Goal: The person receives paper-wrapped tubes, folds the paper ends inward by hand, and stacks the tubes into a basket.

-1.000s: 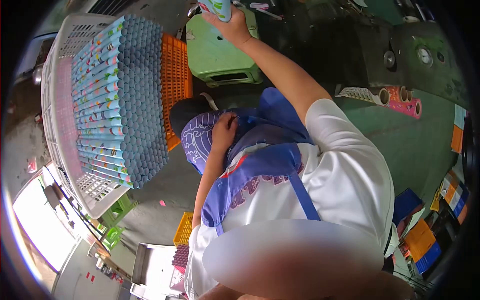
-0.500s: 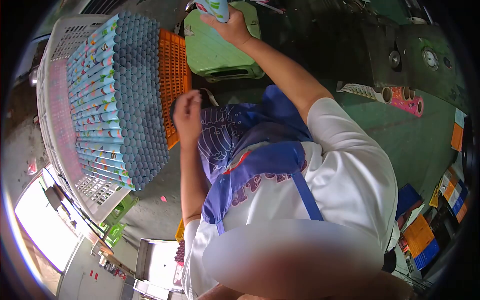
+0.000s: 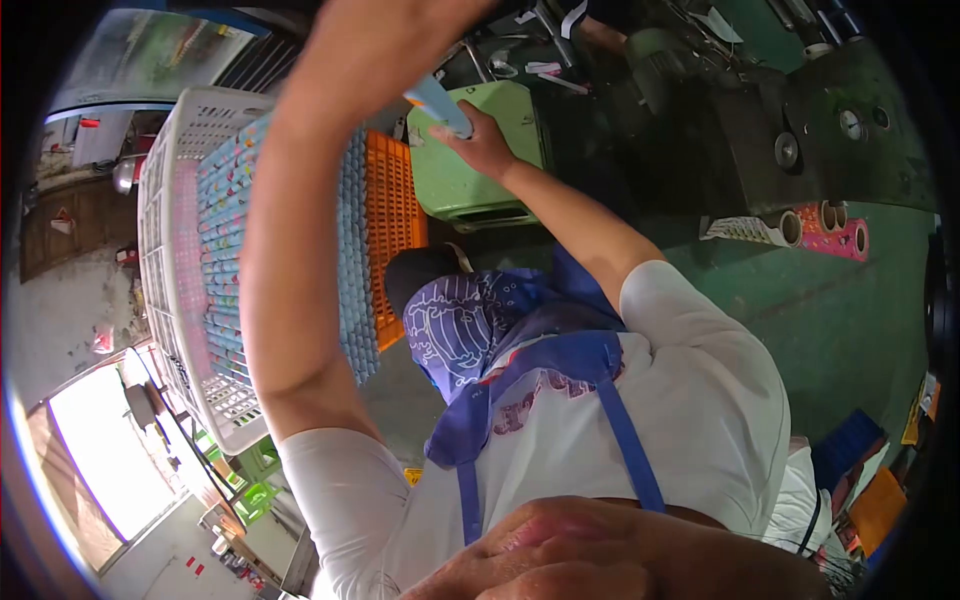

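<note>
Your right hand (image 3: pixel 482 143) is curled around a light-blue round tube (image 3: pixel 440 105), over the boxy green plastic stool (image 3: pixel 470 188). Your left hand (image 3: pixel 400 35) is up high, cut off at the top, so I can't tell how spread it is or what it holds.

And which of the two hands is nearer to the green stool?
Right. The right hand holds a blue tube over the green stool; contact with the stool is unclear. The left hand is raised close to the camera, farther from the stool.
</note>
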A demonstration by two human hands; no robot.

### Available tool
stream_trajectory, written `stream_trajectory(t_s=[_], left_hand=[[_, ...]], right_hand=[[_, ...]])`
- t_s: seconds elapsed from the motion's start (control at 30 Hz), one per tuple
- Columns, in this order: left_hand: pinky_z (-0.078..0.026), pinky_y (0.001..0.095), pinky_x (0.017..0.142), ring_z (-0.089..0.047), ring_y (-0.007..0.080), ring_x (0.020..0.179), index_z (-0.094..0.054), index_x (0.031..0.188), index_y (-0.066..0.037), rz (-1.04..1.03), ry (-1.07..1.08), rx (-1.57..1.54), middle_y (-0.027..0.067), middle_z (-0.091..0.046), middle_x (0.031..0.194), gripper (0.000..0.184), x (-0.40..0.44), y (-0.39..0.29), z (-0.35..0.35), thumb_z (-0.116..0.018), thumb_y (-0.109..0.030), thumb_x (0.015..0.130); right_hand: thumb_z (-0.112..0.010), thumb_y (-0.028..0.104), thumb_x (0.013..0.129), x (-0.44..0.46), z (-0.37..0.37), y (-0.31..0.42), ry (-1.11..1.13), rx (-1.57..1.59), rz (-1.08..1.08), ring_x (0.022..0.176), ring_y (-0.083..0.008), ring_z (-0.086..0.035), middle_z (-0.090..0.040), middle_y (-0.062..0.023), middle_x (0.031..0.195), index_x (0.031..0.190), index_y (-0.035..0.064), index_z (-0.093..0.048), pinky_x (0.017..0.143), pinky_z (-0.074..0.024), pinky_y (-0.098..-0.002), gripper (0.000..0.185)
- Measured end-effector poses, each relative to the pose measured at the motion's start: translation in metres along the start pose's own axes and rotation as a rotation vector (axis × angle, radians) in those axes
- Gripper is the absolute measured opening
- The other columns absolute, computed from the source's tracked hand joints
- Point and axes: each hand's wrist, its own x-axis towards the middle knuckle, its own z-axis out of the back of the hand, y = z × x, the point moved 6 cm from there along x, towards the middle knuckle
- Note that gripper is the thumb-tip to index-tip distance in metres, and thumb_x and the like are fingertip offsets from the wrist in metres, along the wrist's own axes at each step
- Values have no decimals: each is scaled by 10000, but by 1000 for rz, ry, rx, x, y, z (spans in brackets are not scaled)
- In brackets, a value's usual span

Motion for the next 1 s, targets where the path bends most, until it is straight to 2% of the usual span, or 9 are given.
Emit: stream_trajectory(t_s=[0.07,0.1,0.2,0.37,0.5,0.77,0.87,0.9,1.0], left_hand=[[-479,392,909,-603,322,1063,-650,1200,-15,60,437,300,185,-611,1122,380,-4,14,-38,-586,-335,1005],[-479,392,909,-603,322,1063,-650,1200,-15,60,451,302,185,-611,1122,380,-3,18,-40,-586,-335,1005],[-474,380,925,-585,313,1097,-634,1231,-12,207,604,-39,176,-588,1160,413,3,30,-42,-588,-358,1010],[-473,375,924,-591,322,1087,-625,1245,-15,107,485,162,175,-588,1145,432,3,36,-40,-570,-382,1024],[-472,375,927,-589,324,1083,-635,1236,-22,271,634,-15,172,-589,1146,433,2,41,-40,-560,-394,1027],[-495,412,850,-613,362,976,-667,1102,-10,341,669,283,164,-619,1035,362,1,48,-31,-567,-347,1016],[-500,424,806,-621,369,929,-659,1061,5,88,422,244,172,-622,982,329,2,32,-26,-599,-312,998],[-500,424,806,-621,369,929,-659,1061,5,98,423,240,172,-622,982,329,0,33,-26,-599,-312,998],[-503,420,814,-625,356,933,-657,1062,17,-64,259,224,185,-621,991,296,6,28,-17,-628,-265,978]], right_hand=[[-774,335,885,-1,0,4,-19,24,4,705,-125,-504,-567,-49,758,926,50,-577,663,-458,-327,349],[-774,335,885,-4,-1,5,-24,35,-1,705,-125,-504,-567,-49,758,926,50,-577,663,-458,-327,349],[-772,330,889,-1,3,9,-13,29,24,676,-145,-478,-533,-68,731,880,53,-543,639,-446,-336,360],[-767,328,894,-1,-1,4,-14,22,44,664,-161,-492,-524,-80,716,854,55,-530,636,-448,-342,364],[-764,322,897,5,0,5,-27,14,73,645,-184,-504,-523,-89,701,839,55,-520,630,-449,-351,366],[-777,334,883,6,-1,4,-74,-54,140,629,-209,-513,-540,-93,701,843,57,-530,616,-452,-358,373],[-781,347,879,2,-4,2,-86,-58,146,622,-203,-518,-541,-85,693,857,61,-543,607,-453,-356,373],[-781,347,879,0,-5,1,-78,-57,139,622,-203,-518,-541,-85,693,857,61,-543,607,-453,-356,373],[-783,349,881,0,-1,-2,-71,-77,110,622,-186,-527,-550,-74,692,874,71,-560,609,-459,-352,357]])
